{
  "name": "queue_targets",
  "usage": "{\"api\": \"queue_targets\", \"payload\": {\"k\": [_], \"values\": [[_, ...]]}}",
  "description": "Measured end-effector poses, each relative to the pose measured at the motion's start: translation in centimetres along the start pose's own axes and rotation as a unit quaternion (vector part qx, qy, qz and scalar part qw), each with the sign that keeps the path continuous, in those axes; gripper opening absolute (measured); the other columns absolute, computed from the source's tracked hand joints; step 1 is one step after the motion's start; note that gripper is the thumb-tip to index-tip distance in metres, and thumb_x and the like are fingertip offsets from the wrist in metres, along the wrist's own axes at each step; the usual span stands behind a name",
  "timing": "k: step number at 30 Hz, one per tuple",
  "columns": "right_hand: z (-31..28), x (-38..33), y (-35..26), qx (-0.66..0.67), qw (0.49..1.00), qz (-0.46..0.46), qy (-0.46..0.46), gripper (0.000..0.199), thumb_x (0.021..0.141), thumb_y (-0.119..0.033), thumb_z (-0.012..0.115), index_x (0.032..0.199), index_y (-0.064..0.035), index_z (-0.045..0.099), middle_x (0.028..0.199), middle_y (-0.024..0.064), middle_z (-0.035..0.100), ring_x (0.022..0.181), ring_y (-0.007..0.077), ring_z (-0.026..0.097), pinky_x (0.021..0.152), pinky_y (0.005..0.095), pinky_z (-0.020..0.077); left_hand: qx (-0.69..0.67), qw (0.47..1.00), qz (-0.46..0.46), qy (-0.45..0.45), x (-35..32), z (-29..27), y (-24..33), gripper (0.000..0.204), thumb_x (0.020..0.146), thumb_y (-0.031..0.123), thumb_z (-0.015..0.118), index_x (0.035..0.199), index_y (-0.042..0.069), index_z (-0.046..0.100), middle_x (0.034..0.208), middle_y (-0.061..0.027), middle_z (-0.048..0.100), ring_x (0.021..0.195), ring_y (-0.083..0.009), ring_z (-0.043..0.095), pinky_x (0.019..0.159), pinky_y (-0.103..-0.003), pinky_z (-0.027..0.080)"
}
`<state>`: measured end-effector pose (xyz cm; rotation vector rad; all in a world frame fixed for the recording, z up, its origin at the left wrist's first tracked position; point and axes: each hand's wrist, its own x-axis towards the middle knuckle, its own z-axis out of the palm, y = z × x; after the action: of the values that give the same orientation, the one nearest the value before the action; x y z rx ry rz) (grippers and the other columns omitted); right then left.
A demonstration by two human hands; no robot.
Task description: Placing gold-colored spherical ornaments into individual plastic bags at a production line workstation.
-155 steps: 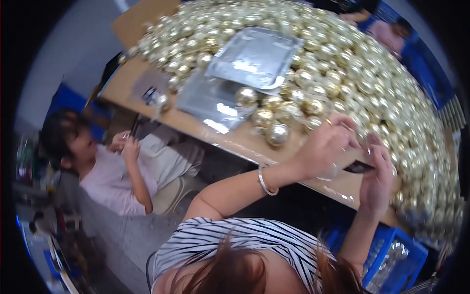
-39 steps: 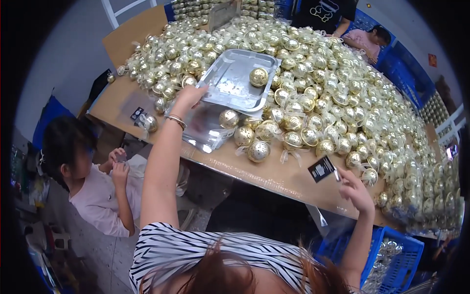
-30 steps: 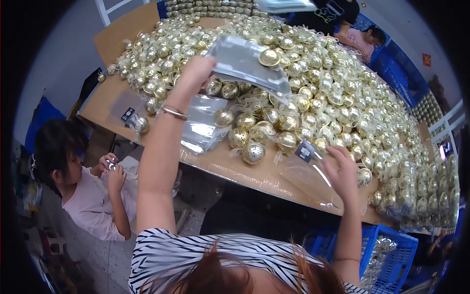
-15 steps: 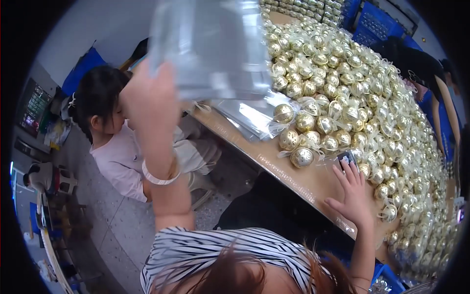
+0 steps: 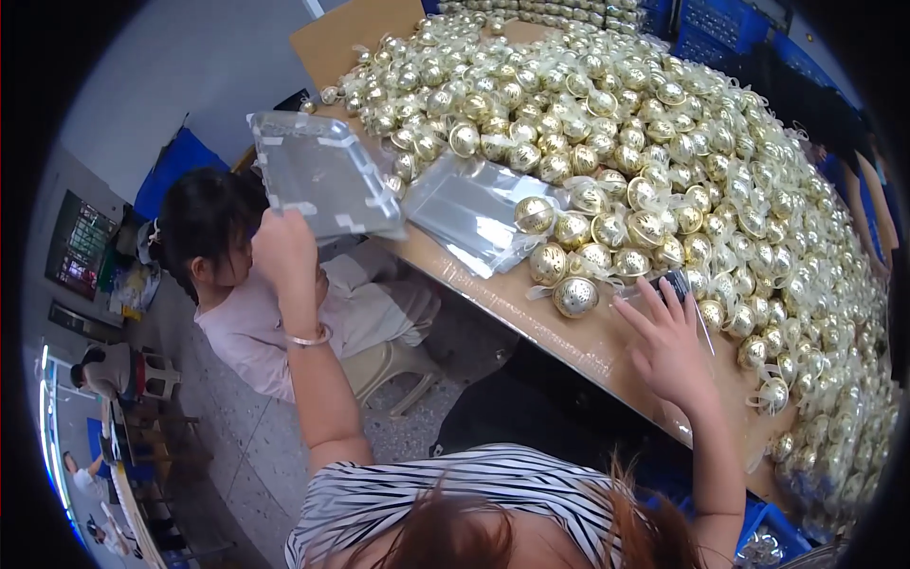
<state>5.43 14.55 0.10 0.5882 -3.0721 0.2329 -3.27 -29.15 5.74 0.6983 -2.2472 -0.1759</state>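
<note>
Above table edge, L hand [image 5: 282, 248] grips clear tray [image 5: 322, 174] w/ fingers closed.

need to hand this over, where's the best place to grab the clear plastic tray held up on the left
Take the clear tray by its near rim, coming from below, as the left hand does: it is shallow and tilted in the air, so the raised edge gives the fingers something to pinch.

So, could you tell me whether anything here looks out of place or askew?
Nothing looks spilled or damaged. The one odd thing is the clear plastic tray: the left hand holds it tilted in the air, off the table, above a seated person's head. The right hand rests among gold ball ornaments at the table's edge.
</note>
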Motion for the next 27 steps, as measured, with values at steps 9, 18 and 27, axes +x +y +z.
{"api": "queue_targets", "payload": {"k": [9,18,27], "values": [[0.5,-0.6,0.3,0.072,0.996,-0.003,0.053,0.054,0.075,-0.014,0.063,0.128,-0.0237,0.055,0.141,0.0117,0.04,0.132,0.0375,0.032,0.112,0.056,0.0148,0.106,0.992,0.054,-0.027,5.5,-2.7,0.1,0.037,0.083,0.029,0.044,0.089,-0.001,0.065,0.089,-0.0265,0.064,0.087,-0.0439,0.062,0.078,-0.051,0.049],[0.0,-0.1,0.8,0.084,0.995,0.006,0.048,0.051,0.074,-0.016,0.064,0.125,-0.0185,0.059,0.143,0.0115,0.039,0.134,0.0359,0.029,0.114,0.0525,0.0113,0.083,0.995,0.012,-0.057,3.9,1.8,-0.4,0.037,0.083,0.028,0.045,0.085,-0.002,0.065,0.088,-0.0274,0.063,0.087,-0.0447,0.06,0.079,-0.051,0.046],[0.9,-0.2,1.8,0.157,0.985,-0.001,0.072,0.049,0.074,-0.023,0.063,0.122,-0.0124,0.06,0.139,0.0122,0.044,0.134,0.0351,0.032,0.113,0.0535,0.0125,-0.045,0.985,-0.047,-0.157,8.5,11.6,2.7,0.04,0.082,0.027,0.047,0.084,-0.007,0.066,0.089,-0.0295,0.064,0.09,-0.039,0.064,0.079,-0.044,0.051]]}}
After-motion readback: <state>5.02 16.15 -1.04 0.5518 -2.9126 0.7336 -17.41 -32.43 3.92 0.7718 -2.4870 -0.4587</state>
